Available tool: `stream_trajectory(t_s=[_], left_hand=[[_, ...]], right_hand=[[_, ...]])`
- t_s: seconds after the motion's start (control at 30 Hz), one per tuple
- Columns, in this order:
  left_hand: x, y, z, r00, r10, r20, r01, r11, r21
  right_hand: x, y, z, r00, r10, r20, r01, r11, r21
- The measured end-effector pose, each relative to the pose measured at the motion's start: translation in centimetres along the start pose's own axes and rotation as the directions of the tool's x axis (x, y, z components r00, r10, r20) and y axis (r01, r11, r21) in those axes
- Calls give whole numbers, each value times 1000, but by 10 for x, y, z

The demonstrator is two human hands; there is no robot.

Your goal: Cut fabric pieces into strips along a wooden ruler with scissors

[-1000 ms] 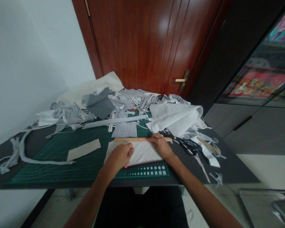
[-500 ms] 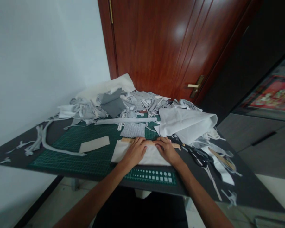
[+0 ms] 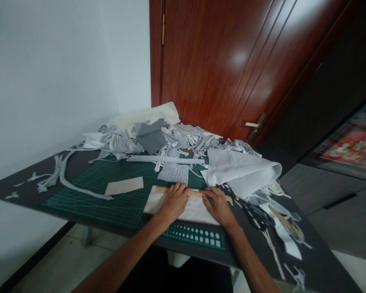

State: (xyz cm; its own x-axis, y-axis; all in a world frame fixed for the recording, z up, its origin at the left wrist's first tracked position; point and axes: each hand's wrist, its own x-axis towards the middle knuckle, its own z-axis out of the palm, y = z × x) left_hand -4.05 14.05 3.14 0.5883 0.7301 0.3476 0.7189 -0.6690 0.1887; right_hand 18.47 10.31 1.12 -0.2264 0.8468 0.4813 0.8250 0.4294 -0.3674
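Observation:
A wooden ruler lies across the upper part of a folded white cloth. My left hand presses on the ruler left of its middle, with fingers bent over it and the thumb toward the right. Farther right, my right hand holds the ruler between bent fingers and thumb, its palm side over the cloth's right end. The ruler's right tip shows past this hand. Under the cloth's near edge is a green stencil strip with rows of holes. Just beyond the ruler lies a grey ribbed fabric piece.
A green cutting mat covers the dark table's left side, with a beige rectangle on it. Fabric scraps are heaped by the door. Black scissors and a large white cloth lie at right.
The view has tilted and shifted slightly. The ruler now lies a little inside the cloth's far edge, where before it sat at that edge. Both hands stay on it.

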Motion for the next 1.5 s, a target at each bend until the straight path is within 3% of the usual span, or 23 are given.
stream_trajectory(t_s=[0.2,0.47,0.7,0.83,1.03,1.1,1.17,1.37,1.5], left_hand=[[0,-4,-2,997,-74,-5,74,996,59],[-9,-26,-15,969,-244,-25,245,953,177],[-2,-36,-11,977,-198,-86,204,976,79],[0,-34,-6,992,-115,-43,116,993,30],[-12,-41,0,996,29,-87,-39,992,-116],[-16,-46,0,993,59,-107,-77,982,-170],[-19,-51,0,991,77,-108,-97,975,-200],[-29,-64,-6,989,108,-98,-128,964,-232],[-35,-72,-8,989,55,-137,-85,971,-222]], right_hand=[[-2,-1,-2,999,29,-33,-31,998,-48],[-2,2,0,991,116,-68,-121,990,-75],[-2,3,3,968,171,-185,-185,981,-62],[-3,7,-3,916,171,-363,-178,984,12],[-12,23,-24,762,282,-583,-299,952,70],[-15,29,-29,731,302,-612,-330,941,69],[-16,31,-31,745,302,-595,-333,941,60],[-13,29,-21,885,259,-388,-288,958,-17],[-12,28,-14,889,300,-345,-355,929,-106]])
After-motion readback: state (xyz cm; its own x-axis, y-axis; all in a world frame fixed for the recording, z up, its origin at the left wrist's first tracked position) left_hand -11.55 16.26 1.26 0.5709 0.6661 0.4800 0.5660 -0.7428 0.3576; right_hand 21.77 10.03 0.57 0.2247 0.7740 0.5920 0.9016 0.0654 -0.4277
